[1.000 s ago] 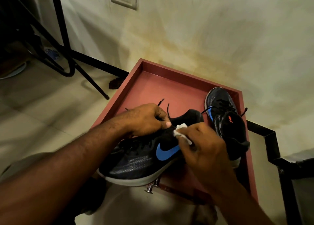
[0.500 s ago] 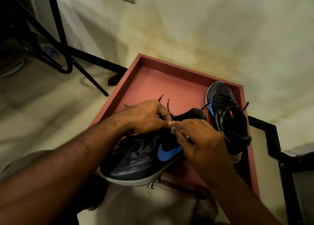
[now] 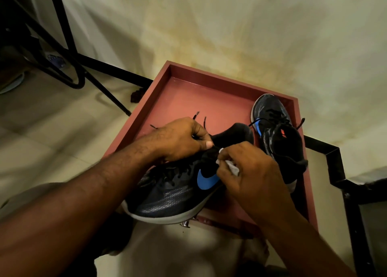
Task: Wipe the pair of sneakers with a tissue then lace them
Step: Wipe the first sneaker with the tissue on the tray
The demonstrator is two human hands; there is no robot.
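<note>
A person is wiping a dark sneaker (image 3: 167, 195) lying at the 6 o'clock edge of a red tray (image 3: 184, 101), its long axis running from toe at 7 o'clock to heel at 1 o'clock. The right hand (image 3: 251, 176), the nearer one, is curling its fingers (image 3: 225, 173) around a white tissue (image 3: 231, 166) pressed to the collar above the blue logo, while the left hand (image 3: 180, 139) is gripping the collar from 10 o'clock. The second sneaker (image 3: 278, 138) is waiting at 2 o'clock, laces loose.
</note>
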